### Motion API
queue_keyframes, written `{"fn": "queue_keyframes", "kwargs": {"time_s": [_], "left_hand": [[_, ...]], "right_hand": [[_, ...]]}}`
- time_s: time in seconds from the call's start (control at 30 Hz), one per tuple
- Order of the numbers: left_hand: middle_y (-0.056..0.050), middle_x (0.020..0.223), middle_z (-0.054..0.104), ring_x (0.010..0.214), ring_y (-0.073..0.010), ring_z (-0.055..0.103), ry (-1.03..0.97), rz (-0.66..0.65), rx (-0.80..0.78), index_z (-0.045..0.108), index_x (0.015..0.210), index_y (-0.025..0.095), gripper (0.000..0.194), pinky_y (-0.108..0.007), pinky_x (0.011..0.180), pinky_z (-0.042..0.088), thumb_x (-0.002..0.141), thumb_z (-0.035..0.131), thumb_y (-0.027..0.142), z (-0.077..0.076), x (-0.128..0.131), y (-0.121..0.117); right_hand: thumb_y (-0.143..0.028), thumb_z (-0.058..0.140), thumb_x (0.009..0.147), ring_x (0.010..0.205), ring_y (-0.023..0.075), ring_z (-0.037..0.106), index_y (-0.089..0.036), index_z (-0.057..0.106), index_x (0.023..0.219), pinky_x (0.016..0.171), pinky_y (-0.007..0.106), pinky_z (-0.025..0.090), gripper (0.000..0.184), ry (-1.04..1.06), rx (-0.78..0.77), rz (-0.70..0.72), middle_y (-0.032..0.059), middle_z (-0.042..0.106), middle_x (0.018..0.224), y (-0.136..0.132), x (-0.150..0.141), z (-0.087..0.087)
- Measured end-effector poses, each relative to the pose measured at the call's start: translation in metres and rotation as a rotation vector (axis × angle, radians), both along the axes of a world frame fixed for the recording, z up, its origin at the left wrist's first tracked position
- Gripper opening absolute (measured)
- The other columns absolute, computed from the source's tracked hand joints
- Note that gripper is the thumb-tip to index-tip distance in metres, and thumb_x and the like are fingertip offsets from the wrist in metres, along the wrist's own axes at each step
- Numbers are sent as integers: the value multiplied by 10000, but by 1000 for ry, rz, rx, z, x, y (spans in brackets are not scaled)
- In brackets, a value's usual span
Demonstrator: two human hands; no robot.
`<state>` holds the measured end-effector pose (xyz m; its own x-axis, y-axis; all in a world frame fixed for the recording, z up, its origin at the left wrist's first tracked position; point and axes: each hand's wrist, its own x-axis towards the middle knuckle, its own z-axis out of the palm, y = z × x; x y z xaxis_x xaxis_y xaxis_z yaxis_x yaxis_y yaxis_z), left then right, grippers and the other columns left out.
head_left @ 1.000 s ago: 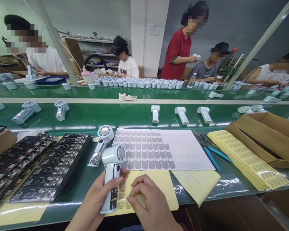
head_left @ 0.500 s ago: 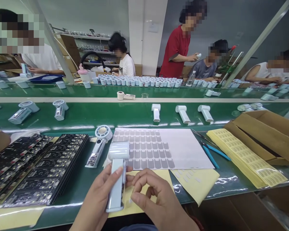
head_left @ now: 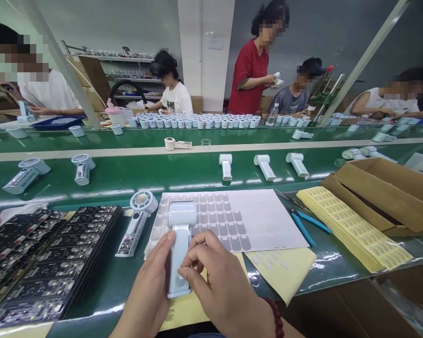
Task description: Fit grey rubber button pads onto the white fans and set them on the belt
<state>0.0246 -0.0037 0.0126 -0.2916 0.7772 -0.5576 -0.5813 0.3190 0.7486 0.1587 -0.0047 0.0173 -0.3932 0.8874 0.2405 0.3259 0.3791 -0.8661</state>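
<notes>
A light-blue handheld fan (head_left: pixel 179 253) is upright in my left hand (head_left: pixel 151 277), whose fingers wrap the handle from the left. My right hand (head_left: pixel 215 272) is pinched, with thumb and fingertips against the front of the handle near its lower end. Whatever lies in that pinch is too small to make out. Behind the fan is a white sheet (head_left: pixel 261 216) with rows of grey stickers. A yellow sheet (head_left: pixel 282 277) with small pale labels hangs partly over the bench edge. Left of my hands lies another fan (head_left: pixel 136 227) with its circuit board exposed.
Stacked black circuit boards (head_left: pixel 88 249) occupy the left side. Blue-handled pliers (head_left: pixel 305 227), a pile of yellow sticker sheets (head_left: pixel 352 225) and an open cardboard box (head_left: pixel 391 197) are at right. More fans (head_left: pixel 264 167) rest on the green belt (head_left: pixel 183 171). Several people work across it.
My left hand has turned the fan so its handle front faces me. My right hand has moved left, from beside the fan to touching its handle. The view has shifted slightly right.
</notes>
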Motion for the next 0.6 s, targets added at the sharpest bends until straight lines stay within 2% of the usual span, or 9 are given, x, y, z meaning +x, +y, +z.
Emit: {"fn": "queue_keyframes", "kwargs": {"time_s": [0.07, 0.13, 0.23, 0.33, 0.4, 0.47, 0.53, 0.6], "left_hand": [[-62, 937, 766, 890, -207, 723, -24, -1, -31, 728, 1065, 186, 225, -255, 718, 585, 848, 689, 225, 6, 4, 2], [-66, 844, 758, 780, -214, 726, -75, -21, -47, 735, 1017, 155, 183, -276, 650, 591, 867, 660, 227, 14, 9, 3], [-101, 851, 757, 791, -244, 732, -149, -79, -34, 734, 986, 118, 184, -322, 675, 609, 869, 652, 233, 26, 14, 8], [-117, 913, 754, 813, -230, 734, -40, -128, 42, 712, 1015, 112, 193, -309, 701, 607, 833, 649, 96, 38, 13, 30], [-106, 885, 737, 773, -191, 722, 87, -143, 87, 688, 992, 102, 217, -259, 654, 586, 806, 632, 5, 42, 10, 59], [-81, 857, 709, 739, -153, 693, 160, -140, 100, 662, 967, 92, 177, -230, 612, 559, 823, 620, -2, 44, 8, 98], [-46, 920, 685, 740, -135, 661, 201, -109, 93, 642, 1021, 117, 140, -257, 609, 557, 882, 625, 110, 42, 9, 141], [-61, 1052, 669, 821, -162, 658, 251, -63, 91, 631, 1116, 151, 242, -327, 676, 577, 909, 635, 275, 38, 10, 182]], "right_hand": [[-122, 545, 897, 688, 133, 590, -191, 628, 812, 602, 272, 472, 138, -8, 168, -45, 41, 579, 970, -2, -2, -6], [-160, 534, 927, 762, 160, 624, -202, 628, 845, 595, 263, 490, 131, 100, 239, -85, 52, 584, 961, -3, -1, -9], [-239, 554, 943, 898, 189, 645, -229, 617, 886, 576, 235, 512, 85, 278, 178, -196, 59, 584, 983, 0, 10, -7], [-301, 519, 963, 989, 210, 637, -236, 608, 866, 576, 237, 516, 147, 202, 84, -277, 76, 596, 1042, 14, 33, -4], [-319, 479, 971, 975, 212, 647, -234, 601, 861, 597, 259, 520, 185, 55, 40, -317, 87, 608, 1107, 27, 51, -5], [-335, 448, 971, 943, 220, 663, -237, 598, 860, 631, 298, 529, 210, -101, 12, -374, 91, 625, 1154, 38, 69, -11], [-365, 428, 966, 928, 238, 679, -249, 600, 856, 665, 338, 542, 235, -233, -13, -401, 85, 649, 1183, 46, 82, -20], [-409, 402, 966, 918, 248, 696, -264, 606, 874, 677, 355, 558, 266, -317, -42, -397, 75, 664, 1224, 51, 91, -32]]}}
